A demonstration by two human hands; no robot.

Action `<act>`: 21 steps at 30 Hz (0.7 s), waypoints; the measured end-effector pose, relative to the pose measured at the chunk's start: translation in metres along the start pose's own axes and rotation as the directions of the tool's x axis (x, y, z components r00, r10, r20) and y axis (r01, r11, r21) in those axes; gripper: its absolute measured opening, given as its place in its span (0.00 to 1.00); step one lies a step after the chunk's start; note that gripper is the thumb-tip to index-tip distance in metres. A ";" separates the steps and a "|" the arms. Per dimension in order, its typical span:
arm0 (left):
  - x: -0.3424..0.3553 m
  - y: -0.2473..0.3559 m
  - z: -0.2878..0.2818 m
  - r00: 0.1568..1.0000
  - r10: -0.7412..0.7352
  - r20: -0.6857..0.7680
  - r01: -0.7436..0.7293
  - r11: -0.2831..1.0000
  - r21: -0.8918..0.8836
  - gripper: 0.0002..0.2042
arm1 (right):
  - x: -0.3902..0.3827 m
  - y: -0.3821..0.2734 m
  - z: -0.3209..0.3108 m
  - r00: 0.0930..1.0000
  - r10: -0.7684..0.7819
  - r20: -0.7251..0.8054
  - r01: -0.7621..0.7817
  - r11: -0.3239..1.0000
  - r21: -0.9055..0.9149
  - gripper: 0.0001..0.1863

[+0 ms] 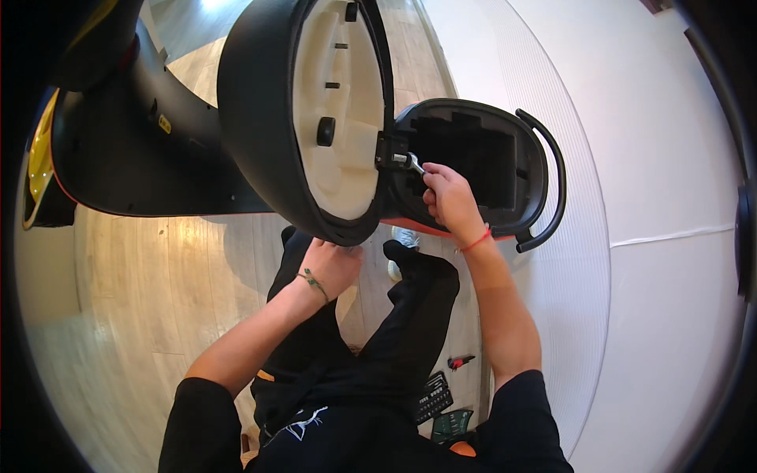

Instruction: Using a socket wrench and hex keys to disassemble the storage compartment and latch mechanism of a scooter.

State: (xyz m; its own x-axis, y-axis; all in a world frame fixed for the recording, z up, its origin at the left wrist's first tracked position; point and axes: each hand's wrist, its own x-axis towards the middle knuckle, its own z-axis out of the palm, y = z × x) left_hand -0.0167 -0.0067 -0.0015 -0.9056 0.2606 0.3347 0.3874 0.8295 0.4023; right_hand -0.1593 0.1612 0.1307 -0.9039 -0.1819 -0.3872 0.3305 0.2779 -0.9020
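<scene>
A black scooter seat stands tipped up, its cream underside facing right. At its edge, a dark metal hinge joins it to the scooter body beside the open storage compartment. My right hand is closed round the handle of a silver ratchet wrench. The wrench's head, with a socket, meets the hinge. My left hand is curled against the lower edge of the seat, with its fingertips partly hidden there.
A black grab rail curves round the scooter's tail at right. The scooter's black front body extends left. On the floor near my right leg lie a black socket tray, a green tool case piece and a red-and-black tool.
</scene>
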 end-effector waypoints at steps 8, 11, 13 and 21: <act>0.000 -0.022 0.024 0.995 -0.100 -0.030 0.103 0.989 0.108 0.12 | 0.045 -0.031 0.015 0.992 0.128 0.002 -0.112 0.871 -0.479 0.14; 0.012 -0.028 0.020 0.990 -0.125 -0.059 0.126 0.992 0.020 0.13 | 0.059 -0.028 0.014 0.994 -0.039 0.106 0.104 0.680 -0.726 0.15; 0.012 -0.037 0.019 0.989 -0.139 -0.051 0.137 0.990 -0.045 0.12 | 0.054 -0.039 0.026 0.992 0.066 0.110 0.046 0.618 -0.785 0.19; 0.016 -0.050 0.029 0.957 -0.283 -0.067 0.284 0.959 -0.001 0.12 | 0.044 -0.076 0.049 0.957 0.280 0.080 -0.152 0.715 -0.682 0.14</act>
State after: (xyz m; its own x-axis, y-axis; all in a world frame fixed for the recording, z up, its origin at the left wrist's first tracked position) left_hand -0.0551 -0.0295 -0.0406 -0.9644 -0.0192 0.2636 0.1142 0.8691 0.4813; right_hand -0.2111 0.0853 0.1726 -0.7505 -0.1719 -0.6381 0.1887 0.8697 -0.4562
